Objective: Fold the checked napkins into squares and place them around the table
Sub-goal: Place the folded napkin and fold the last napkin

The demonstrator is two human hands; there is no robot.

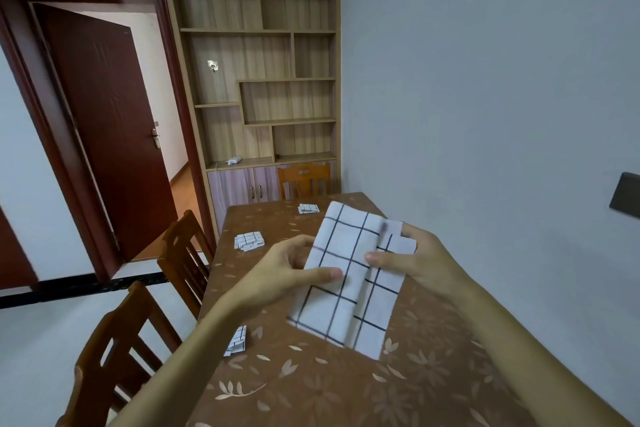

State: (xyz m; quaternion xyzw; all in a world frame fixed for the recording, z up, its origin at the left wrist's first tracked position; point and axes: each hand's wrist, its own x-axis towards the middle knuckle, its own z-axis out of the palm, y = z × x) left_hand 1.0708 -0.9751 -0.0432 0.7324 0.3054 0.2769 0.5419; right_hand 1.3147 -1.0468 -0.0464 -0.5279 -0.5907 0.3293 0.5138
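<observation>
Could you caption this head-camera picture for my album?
Both hands, left and right, fold a checked napkin above the brown table; three folded napkins already placed.

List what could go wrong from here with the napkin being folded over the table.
1. The white black-checked cloth napkin is pinched in mid-air between the left hand and right hand; its lower end hangs loose, so the layers may slip out of line.
2. The small folded checked napkin lies by the near left edge of the brown leaf-patterned table, partly behind the left forearm, which might knock it off.
</observation>
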